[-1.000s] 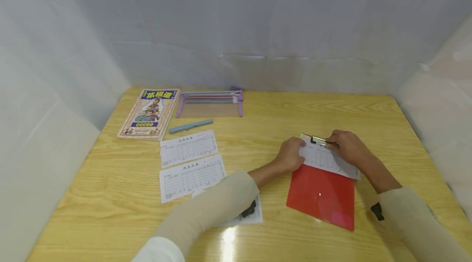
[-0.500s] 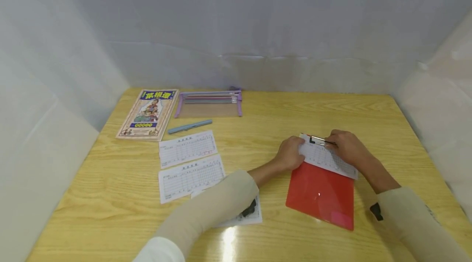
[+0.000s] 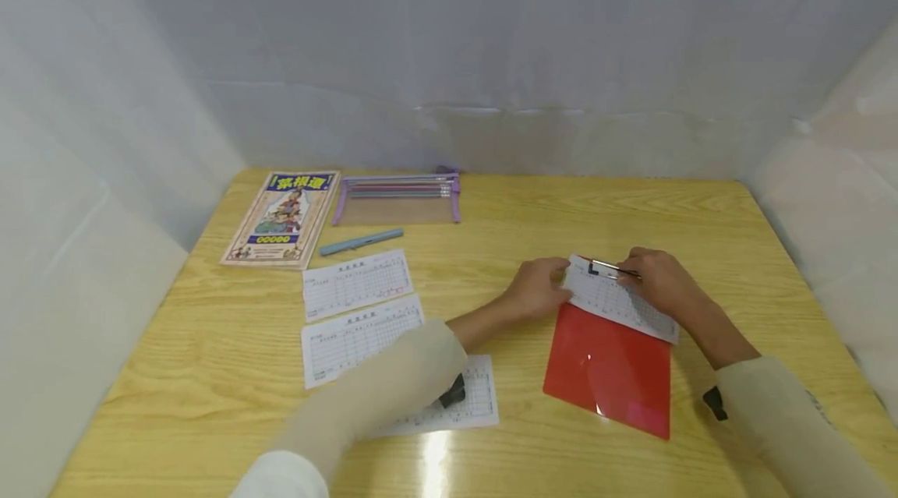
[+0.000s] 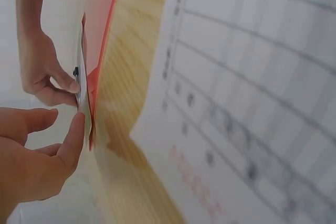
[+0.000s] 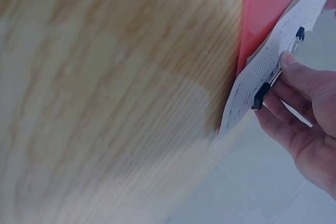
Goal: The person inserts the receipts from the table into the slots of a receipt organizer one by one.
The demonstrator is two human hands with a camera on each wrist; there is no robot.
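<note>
A red clipboard (image 3: pixel 610 377) lies tilted on the right part of the table. Its metal clip (image 3: pixel 602 270) with black ends is at the top, and a printed form sheet (image 3: pixel 606 303) covers the upper part of the board. My right hand (image 3: pixel 662 280) pinches the clip between thumb and fingers, plain in the right wrist view at the black clip end (image 5: pixel 261 96). My left hand (image 3: pixel 536 291) is at the sheet's left edge. In the left wrist view its thumb and index finger stand apart, a fingertip at or very near the paper edge; contact is unclear.
Printed forms lie left of centre: an upper sheet (image 3: pixel 358 284), a middle sheet (image 3: pixel 351 342) and a lower sheet (image 3: pixel 480 389) partly under my left sleeve. Behind them are a blue pen (image 3: pixel 361 241), a pencil pouch (image 3: pixel 397 206) with several pencils, and a booklet (image 3: pixel 284 217).
My left hand has eased leftward from the sheet, its fingers now spread apart, and more of the lower form shows. The right hand keeps its pinch on the clip.
</note>
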